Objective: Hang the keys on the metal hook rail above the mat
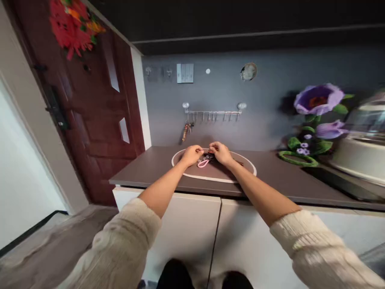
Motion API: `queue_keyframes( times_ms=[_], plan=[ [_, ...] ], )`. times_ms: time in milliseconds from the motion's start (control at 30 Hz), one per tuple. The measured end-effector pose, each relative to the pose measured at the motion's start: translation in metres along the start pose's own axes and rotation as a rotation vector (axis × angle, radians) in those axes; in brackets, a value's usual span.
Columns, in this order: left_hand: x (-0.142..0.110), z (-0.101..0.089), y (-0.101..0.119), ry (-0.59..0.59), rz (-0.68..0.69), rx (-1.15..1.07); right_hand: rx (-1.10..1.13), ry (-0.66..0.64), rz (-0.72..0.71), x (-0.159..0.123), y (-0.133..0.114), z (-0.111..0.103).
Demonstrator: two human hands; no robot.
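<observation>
Both of my hands are over a brown counter, inside a white oval outline (210, 179) lying on its surface. My left hand (192, 154) is closed, thumb and fingers pinched together. Facing it, my right hand (221, 152) has its fingers curled in the same way. Between and just below them is a pink loop strap (203, 163) beside small dark and metallic pieces (208, 157) that look like keys. What each pinch holds is too small to make out. A thin brown item (240, 163) lies right of my right wrist.
Above the counter, a hook rail (213, 112) on the grey wall carries a key bunch (187, 130) at its left end. Purple artificial flowers (319, 100) and a large pale appliance (361, 152) stand at right. A dark red door (99, 140) is at left.
</observation>
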State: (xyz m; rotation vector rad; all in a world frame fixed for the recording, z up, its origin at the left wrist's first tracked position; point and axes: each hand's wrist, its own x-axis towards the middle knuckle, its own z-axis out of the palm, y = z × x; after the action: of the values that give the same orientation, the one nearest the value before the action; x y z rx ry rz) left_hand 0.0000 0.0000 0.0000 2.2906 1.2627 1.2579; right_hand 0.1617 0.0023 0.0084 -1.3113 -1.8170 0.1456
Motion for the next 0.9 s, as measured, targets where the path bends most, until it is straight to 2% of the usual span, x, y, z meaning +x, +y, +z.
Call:
queue_keyframes(
  times_ms=[167,267,667,900],
  plan=[
    [-0.002,0.005,0.000,-0.124,0.184,0.118,-0.094,-0.060,-0.038,-0.005,0.009,-0.003],
    [0.000,0.007,-0.004,-0.144,0.261,0.182,-0.153,-0.084,-0.039,-0.005,0.009,-0.002],
    [0.007,0.011,-0.009,-0.176,0.304,0.266,-0.216,-0.108,0.015,-0.004,0.011,-0.002],
    [0.007,0.009,-0.010,-0.088,0.227,0.297,-0.249,-0.105,0.005,-0.003,0.010,-0.002]
  ],
)
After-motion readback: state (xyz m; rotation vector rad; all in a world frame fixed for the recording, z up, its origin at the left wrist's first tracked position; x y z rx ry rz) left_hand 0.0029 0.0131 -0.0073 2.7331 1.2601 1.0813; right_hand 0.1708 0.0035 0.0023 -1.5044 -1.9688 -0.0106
